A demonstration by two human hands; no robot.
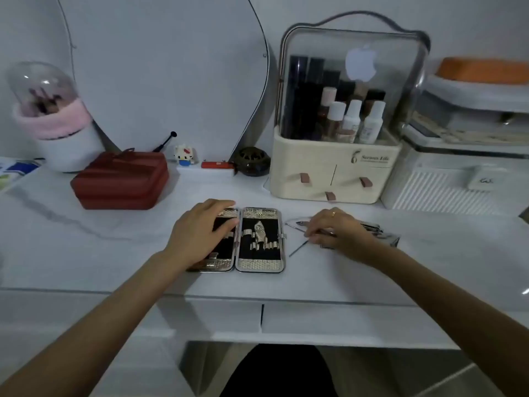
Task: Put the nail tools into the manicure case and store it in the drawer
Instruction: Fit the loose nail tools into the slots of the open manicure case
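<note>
On the white surface (315, 282), a cosmetics organizer (337, 156) stands behind the open manicure case (260, 239); a red pouch (120, 181) sits left. Left hand (200, 230) rests flat on the case's left half, fingers straight; right hand (340, 230) pinches a thin tool (299, 247) beside the other nail tools (372, 227).

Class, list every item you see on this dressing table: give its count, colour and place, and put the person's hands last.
manicure case: one, silver and black, open flat at the table's front centre
nail tools: a few, silver, loose to the right of the case
thin pick: one, dark, held by the right hand
red pouch: one, left of the case
brush holder: one, white and pink with a clear dome, far left
mirror: one, white, at the back
toy cat: one, white, by the mirror
cosmetics box: one, cream with a clear lid, back right
drawer: shut, white, under the tabletop
left hand: rests on the case
right hand: fingers pinch the pick
</note>
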